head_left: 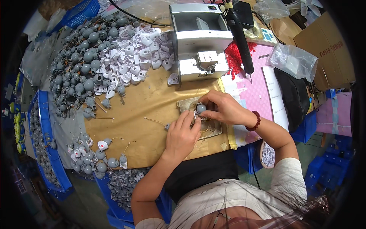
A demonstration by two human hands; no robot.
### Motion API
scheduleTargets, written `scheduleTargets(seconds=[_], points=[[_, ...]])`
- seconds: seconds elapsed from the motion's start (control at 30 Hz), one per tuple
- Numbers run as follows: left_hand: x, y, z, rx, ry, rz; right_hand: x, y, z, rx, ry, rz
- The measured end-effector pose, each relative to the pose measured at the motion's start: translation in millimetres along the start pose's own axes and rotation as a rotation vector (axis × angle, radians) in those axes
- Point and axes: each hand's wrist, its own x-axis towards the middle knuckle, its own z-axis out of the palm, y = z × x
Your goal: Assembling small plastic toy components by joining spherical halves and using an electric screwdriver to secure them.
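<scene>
A small grey ball-shaped part (201, 108), with a bit of white plastic under it, sits between my two hands over a flat square board (214, 133). My right hand (223, 108), with a dark red bead bracelet on its wrist, pinches the ball between thumb and fingers. From the near left, the fingertips of my left hand (183, 131) close on the part's lower end; what lies right under them is partly hidden. Beside my left hand is another grey ball part (167, 126) with a thin wire, lying on the brown table covering (133, 110).
Heaps of grey ball parts (78, 68) and white plastic pieces (131, 57) cover the far left. A metal machine (202, 42) stands ahead, with a black electric screwdriver (241, 42) hanging beside it and red pieces (235, 57) behind. Finished-looking pieces (101, 154) lie near left.
</scene>
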Motion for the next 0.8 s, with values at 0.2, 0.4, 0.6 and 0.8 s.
scheduleTargets(seconds=[0.2,0.4,0.6,0.8], points=[[16.4,5.1,-0.2,-0.091,0.044,-0.145,-9.5,3.6,18.6,-0.087,0.185,-0.017],[30.3,7.1,1.6,-0.04,0.004,-0.172,6.6,24.5,-9.6,-0.161,0.59,-0.37],[32.7,10.3,5.2,-0.046,0.039,-0.15,32.9,123.7,-103.3,-0.4,0.823,0.137],[30.9,9.2,4.8,-0.075,0.054,-0.149,30.5,107.2,-107.1,0.066,0.94,0.003]])
